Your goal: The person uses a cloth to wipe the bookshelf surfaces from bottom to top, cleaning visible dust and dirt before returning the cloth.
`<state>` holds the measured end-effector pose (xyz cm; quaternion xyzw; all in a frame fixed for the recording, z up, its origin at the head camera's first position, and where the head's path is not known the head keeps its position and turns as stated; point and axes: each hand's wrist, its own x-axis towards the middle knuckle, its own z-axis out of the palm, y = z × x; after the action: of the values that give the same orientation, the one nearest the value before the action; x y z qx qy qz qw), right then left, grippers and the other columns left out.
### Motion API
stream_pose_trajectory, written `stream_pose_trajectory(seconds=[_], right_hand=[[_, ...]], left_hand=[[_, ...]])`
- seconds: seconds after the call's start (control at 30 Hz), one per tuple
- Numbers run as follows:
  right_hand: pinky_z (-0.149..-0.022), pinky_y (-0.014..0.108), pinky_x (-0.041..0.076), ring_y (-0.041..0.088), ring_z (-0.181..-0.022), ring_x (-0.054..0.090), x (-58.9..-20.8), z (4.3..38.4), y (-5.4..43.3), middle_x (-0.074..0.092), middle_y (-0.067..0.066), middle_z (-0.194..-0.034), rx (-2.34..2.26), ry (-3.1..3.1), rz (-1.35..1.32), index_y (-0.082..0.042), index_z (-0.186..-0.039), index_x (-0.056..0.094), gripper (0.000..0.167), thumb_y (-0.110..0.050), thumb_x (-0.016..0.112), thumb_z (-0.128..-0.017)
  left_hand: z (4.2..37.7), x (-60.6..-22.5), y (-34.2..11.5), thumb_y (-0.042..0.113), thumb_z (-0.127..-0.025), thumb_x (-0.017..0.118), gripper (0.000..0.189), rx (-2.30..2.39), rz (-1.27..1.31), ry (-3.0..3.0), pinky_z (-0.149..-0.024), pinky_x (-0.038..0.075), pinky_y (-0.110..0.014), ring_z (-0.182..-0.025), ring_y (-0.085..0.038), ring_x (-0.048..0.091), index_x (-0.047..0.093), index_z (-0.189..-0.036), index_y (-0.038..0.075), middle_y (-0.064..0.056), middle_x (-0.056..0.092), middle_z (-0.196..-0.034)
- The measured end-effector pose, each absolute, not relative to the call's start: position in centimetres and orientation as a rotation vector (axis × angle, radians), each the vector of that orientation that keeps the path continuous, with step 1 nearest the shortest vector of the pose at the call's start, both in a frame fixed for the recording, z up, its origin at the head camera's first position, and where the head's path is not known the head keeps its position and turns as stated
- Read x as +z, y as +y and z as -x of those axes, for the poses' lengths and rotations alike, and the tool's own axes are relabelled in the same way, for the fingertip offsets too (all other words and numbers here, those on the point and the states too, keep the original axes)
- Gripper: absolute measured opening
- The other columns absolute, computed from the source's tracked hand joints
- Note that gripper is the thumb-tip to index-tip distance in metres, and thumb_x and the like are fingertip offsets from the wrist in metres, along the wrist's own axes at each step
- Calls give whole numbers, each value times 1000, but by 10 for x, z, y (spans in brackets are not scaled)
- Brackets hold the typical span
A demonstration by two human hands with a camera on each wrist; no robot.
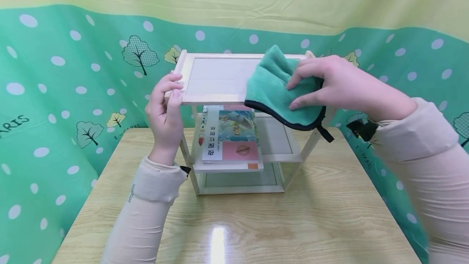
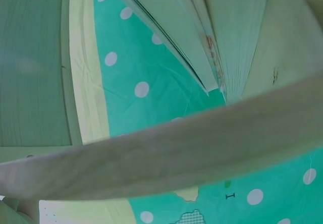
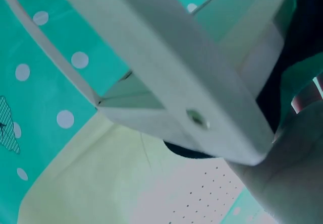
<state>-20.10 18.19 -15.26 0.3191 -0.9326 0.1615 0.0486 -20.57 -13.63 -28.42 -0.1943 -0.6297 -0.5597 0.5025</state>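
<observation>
A white shelf rack [image 1: 220,77] with several tiers stands on the table. At the left end of its top tier, my left hand [image 1: 165,111] grips the frame, thumb along the front side and fingers over the edge. My right hand [image 1: 322,80] holds a green cloth [image 1: 272,86] with black trim and a black loop, over the right end of the top tier. Part of the cloth hangs down past the front edge. In the right wrist view, that hand [image 3: 298,158] is close beside the rack's white frame [image 3: 186,77].
Books [image 1: 236,135] lie on the left of the middle tier, the upper one with a pink and blue cover. Below them is the bottom tier [image 1: 238,190]. The wooden table [image 1: 293,227] extends in front, and a green and yellow patterned curtain [image 1: 55,72] surrounds it.
</observation>
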Motion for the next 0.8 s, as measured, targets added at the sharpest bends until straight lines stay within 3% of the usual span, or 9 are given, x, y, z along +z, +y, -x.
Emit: stream_pose_trajectory(seconds=[0.13,0.27,0.43,0.63,0.8], right_hand=[[-70,22,48,17,-97,58,-151,202,186,70,-2,-106,441,-2835,-980,-26,-100,73,30,-29,87,-73],[-67,23,48,16,-91,55,-150,202,189,69,-2,-104,393,-2830,-981,-24,-97,73,29,-24,88,-72],[-76,19,44,16,-95,56,-151,204,194,69,-5,-100,378,-2830,-979,-23,-94,72,31,-18,89,-69],[-85,16,44,18,-109,57,-149,206,200,66,-1,-114,362,-2862,-996,-21,-94,72,31,-14,89,-68],[-97,38,48,27,-121,56,-149,210,203,64,6,-124,371,-2892,-1012,-19,-94,71,32,-13,89,-68]], left_hand=[[206,-284,-137,20,-88,49,33,-1359,468,-1524,-91,57,-24,-125,-24,59,62,-97,-8,-20,67,-117],[206,-284,-137,20,-87,49,33,-1370,472,-1517,-95,57,-28,-124,-25,59,62,-97,-9,-21,67,-117],[205,-284,-137,20,-87,50,33,-1370,468,-1520,-96,57,-29,-124,-25,59,62,-97,-9,-21,67,-116],[205,-283,-137,20,-87,50,33,-1367,471,-1516,-96,56,-29,-123,-25,60,62,-96,-9,-22,67,-116],[205,-283,-136,19,-87,50,33,-1375,483,-1506,-102,54,-35,-126,-26,59,62,-96,-10,-23,67,-115]])
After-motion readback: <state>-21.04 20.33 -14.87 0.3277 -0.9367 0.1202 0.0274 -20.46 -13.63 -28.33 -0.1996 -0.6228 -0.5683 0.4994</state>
